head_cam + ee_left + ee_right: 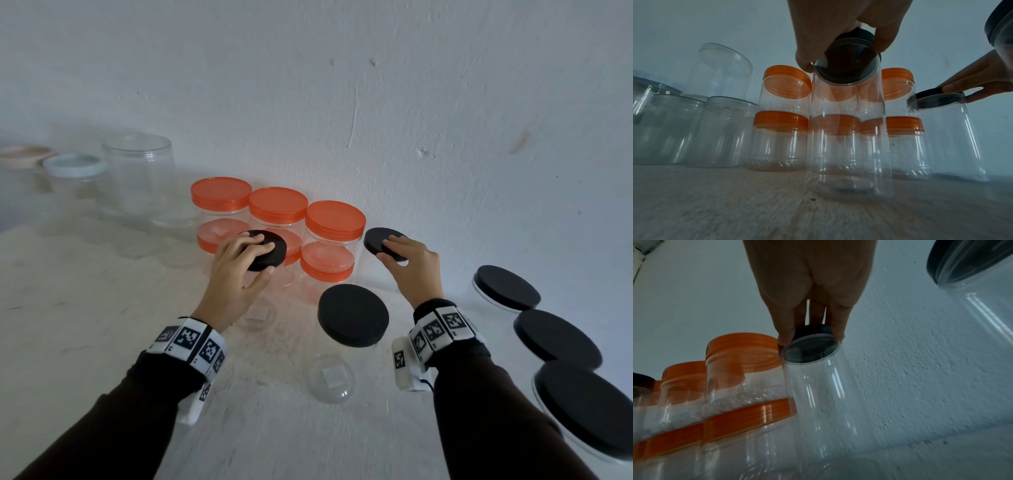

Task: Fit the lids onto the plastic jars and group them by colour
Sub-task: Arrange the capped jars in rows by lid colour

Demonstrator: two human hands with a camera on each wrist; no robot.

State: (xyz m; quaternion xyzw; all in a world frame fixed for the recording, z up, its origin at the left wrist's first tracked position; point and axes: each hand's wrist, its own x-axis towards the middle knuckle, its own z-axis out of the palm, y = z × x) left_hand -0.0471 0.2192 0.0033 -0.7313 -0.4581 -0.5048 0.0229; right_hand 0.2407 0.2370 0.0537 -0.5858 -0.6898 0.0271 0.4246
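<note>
Two clear jars with black lids stand in front of the orange-lidded jars [277,205], which are stacked in two tiers against the wall at the tabletop's [85,308] back edge. The left hand [236,267] grips one black lid [270,250] from above, fingers curled round its rim; the right hand [411,263] grips the other black lid [376,236] likewise. More black-lidded jars [555,335] line the right edge; lidless jars [140,171] stand at the back left
</note>
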